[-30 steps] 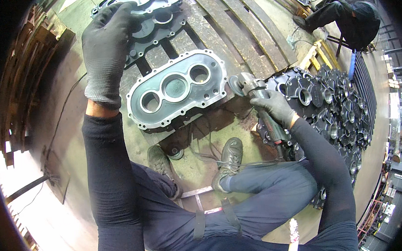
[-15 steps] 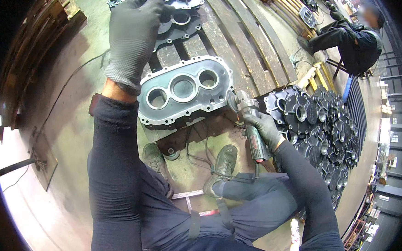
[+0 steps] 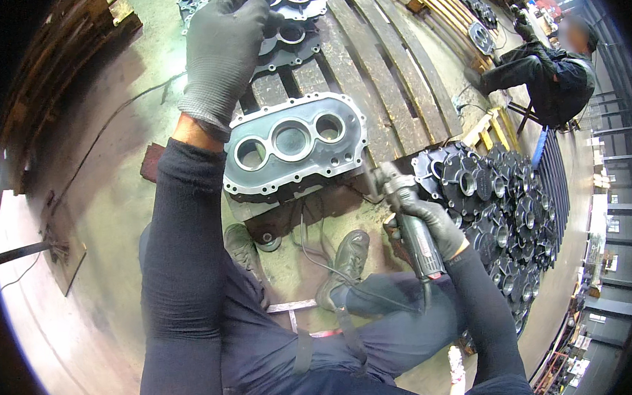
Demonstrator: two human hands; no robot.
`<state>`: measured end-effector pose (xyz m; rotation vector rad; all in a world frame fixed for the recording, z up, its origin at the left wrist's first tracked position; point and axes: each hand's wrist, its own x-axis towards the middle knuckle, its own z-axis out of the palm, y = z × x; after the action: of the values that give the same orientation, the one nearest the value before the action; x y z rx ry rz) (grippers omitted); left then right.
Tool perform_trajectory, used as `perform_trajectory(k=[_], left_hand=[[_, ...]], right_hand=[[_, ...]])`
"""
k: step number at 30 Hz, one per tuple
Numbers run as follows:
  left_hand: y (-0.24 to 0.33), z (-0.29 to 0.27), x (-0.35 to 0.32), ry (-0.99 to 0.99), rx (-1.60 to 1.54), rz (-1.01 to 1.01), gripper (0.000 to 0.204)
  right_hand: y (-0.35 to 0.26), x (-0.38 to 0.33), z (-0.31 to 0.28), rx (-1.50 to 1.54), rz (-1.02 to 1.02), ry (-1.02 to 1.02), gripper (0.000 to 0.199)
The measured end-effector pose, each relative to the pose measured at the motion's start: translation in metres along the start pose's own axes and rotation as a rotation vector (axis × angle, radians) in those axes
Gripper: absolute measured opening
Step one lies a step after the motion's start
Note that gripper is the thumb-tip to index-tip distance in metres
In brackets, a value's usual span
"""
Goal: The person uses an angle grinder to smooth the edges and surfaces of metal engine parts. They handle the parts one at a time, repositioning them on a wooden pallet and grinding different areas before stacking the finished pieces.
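Note:
My right hand [image 3: 437,223], in a dark glove, is wrapped round the body of an angle grinder [image 3: 422,245]. The grinder's disc end is blurred and sits just off the right end of a grey metal housing cover [image 3: 296,168] with three round openings in a row. This cover lies flat at the near edge of a wooden pallet [image 3: 383,106]. Farther off, my gloved left hand [image 3: 228,58] is held up with its fingers bent together, in front of stacked dark castings [image 3: 296,43]. Whether those fingers hold anything is hidden.
Many black castings [image 3: 501,208] are piled to the right. Beyond them a person [image 3: 558,74] sits on a stool. Stacked timber [image 3: 55,76] stands at the far left. The grinder's cord runs by my shoes [image 3: 349,261], and a cable [image 3: 105,127] crosses the floor.
My right hand has drawn the grinder toward me and slightly right, away from the cover's edge. My left hand sits a little farther right in the picture, its fingers still bent.

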<state>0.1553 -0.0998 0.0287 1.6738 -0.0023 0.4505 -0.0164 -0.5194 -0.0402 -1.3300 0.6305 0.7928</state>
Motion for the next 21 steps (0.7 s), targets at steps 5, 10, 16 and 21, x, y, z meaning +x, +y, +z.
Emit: perform_trajectory(k=[5,10,16,21], left_hand=[[-0.002,0.001,-0.008,-0.051,0.035,-0.049,0.036],[-0.038,0.000,-0.022,-0.235,0.448,-0.119,0.034],[-0.064,0.052,-0.094,-0.838,0.881,-0.078,0.044],[-0.142,0.067,-0.146,-1.000,1.136,0.095,0.066]], right_hand=[[-0.011,-0.036,0.010,0.289,-0.262,0.067,0.058],[-0.036,-0.033,-0.001,0.448,-0.609,0.095,0.067],[-0.062,-0.034,-0.031,0.654,-0.781,-0.022,0.053],[-0.078,-0.029,-0.019,0.597,-0.857,0.079,0.055]])
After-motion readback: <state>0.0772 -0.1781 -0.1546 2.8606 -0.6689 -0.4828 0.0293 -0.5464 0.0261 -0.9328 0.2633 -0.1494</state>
